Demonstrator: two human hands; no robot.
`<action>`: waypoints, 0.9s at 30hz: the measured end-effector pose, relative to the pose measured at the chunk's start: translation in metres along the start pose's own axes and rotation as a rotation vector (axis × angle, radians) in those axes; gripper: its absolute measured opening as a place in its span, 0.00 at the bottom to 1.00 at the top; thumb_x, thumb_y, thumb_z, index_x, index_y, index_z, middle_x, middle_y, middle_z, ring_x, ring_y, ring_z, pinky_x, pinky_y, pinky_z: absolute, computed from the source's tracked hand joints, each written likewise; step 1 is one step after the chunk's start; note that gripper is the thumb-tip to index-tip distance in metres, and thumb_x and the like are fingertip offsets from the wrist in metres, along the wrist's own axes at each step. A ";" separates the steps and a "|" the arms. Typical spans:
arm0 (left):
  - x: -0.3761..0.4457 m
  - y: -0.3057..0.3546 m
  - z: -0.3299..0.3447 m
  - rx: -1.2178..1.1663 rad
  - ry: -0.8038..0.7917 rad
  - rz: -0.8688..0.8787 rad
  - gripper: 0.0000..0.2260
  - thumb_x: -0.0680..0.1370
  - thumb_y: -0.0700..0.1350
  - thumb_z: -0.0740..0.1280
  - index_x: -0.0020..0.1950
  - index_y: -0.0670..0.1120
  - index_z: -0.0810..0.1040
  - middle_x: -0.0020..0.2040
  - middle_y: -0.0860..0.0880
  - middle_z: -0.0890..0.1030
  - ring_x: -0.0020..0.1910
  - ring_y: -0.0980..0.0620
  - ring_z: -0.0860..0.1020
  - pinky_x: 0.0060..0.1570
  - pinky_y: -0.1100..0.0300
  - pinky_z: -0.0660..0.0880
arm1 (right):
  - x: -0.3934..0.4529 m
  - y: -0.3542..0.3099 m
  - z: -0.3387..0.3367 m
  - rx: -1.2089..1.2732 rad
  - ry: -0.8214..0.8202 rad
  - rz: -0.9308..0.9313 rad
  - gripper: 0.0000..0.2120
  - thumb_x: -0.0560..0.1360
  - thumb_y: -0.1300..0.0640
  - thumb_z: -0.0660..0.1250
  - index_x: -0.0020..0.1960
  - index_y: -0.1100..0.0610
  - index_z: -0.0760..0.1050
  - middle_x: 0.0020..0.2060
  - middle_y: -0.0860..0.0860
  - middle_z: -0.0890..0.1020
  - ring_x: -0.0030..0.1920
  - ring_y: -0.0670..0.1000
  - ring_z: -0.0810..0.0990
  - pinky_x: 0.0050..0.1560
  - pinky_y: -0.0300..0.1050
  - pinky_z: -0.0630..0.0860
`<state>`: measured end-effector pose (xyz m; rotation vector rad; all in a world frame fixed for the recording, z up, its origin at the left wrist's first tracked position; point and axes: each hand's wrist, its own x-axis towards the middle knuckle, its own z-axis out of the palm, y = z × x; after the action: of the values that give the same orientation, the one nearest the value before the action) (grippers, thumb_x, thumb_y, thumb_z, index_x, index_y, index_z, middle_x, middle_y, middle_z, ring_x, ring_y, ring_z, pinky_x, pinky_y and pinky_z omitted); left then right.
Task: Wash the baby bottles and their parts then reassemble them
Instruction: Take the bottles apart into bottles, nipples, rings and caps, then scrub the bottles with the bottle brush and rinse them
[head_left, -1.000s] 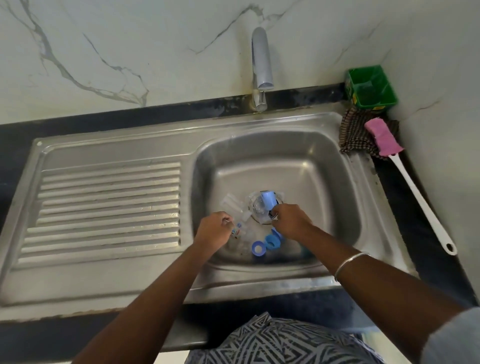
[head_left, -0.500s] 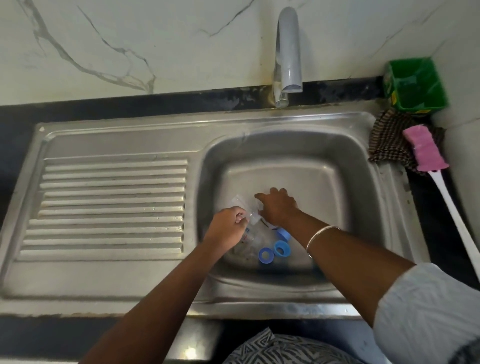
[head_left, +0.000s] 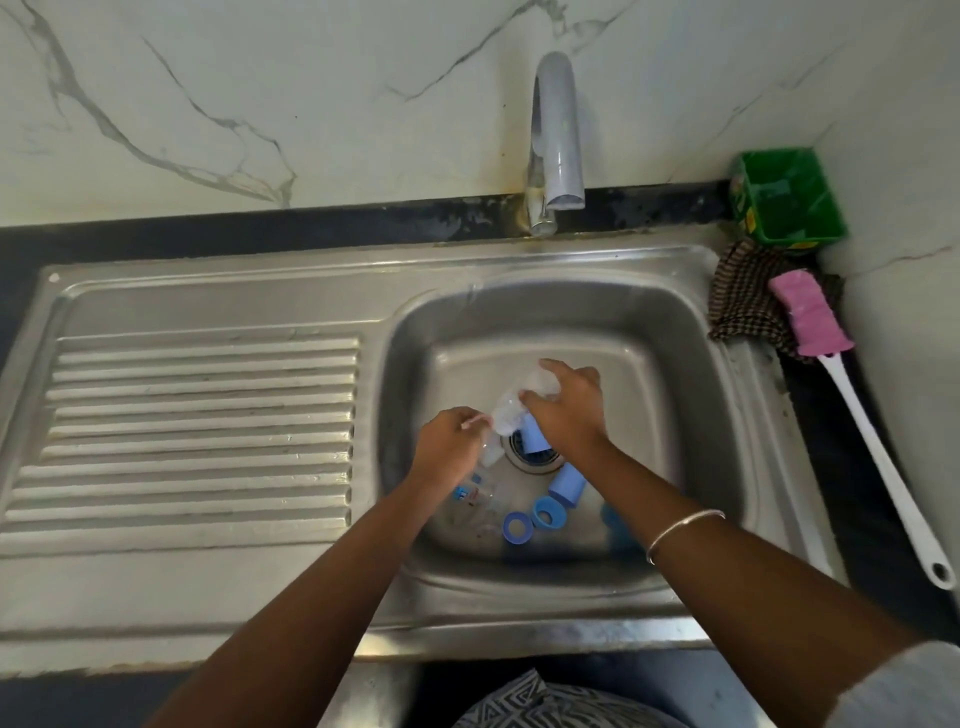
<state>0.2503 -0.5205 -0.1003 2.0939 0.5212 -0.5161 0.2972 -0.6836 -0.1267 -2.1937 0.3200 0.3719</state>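
Right hand (head_left: 569, 410) now lifted, grip round clear bottle (head_left: 511, 413), left hand (head_left: 447, 449) pinching its end over sink (head_left: 696, 395)

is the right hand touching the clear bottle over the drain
Touching. The head view shows the right hand with fingers curled over the clear bottle, gripping its upper end above the drain.

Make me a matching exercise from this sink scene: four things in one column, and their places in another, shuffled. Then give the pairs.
Things
1. bottle brush
2. green container
3. clear baby bottle
4. two blue rings

Places
A. on the basin floor, near the front wall
B. held in the right hand, above the drain
C. in the back right corner of the counter, against the wall
D. on the counter right of the basin, its pink head on a checked cloth

Pairs: 1-D, 2-C, 3-B, 4-A
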 end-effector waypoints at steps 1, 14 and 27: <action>-0.001 0.004 0.000 -0.065 0.016 -0.018 0.13 0.81 0.50 0.63 0.44 0.43 0.81 0.41 0.47 0.82 0.43 0.49 0.79 0.39 0.61 0.72 | -0.002 -0.005 -0.006 0.094 0.059 0.050 0.25 0.71 0.49 0.75 0.66 0.49 0.75 0.59 0.53 0.70 0.49 0.49 0.75 0.58 0.38 0.71; 0.018 0.089 -0.009 -0.774 -0.133 -0.070 0.14 0.77 0.54 0.71 0.57 0.47 0.79 0.48 0.48 0.83 0.48 0.50 0.82 0.47 0.55 0.77 | -0.036 -0.044 -0.026 0.784 -0.046 0.093 0.14 0.72 0.56 0.77 0.49 0.54 0.72 0.44 0.52 0.81 0.45 0.53 0.83 0.52 0.53 0.81; 0.040 0.102 -0.009 -0.702 -0.106 0.169 0.14 0.79 0.39 0.68 0.64 0.48 0.74 0.54 0.48 0.80 0.55 0.47 0.79 0.58 0.49 0.75 | 0.067 -0.113 -0.087 0.124 0.157 -0.330 0.18 0.84 0.51 0.58 0.71 0.54 0.71 0.58 0.50 0.80 0.54 0.49 0.78 0.56 0.44 0.73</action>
<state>0.3397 -0.5591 -0.0494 1.4141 0.3848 -0.2842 0.4125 -0.6925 -0.0200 -2.1098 0.0597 -0.0021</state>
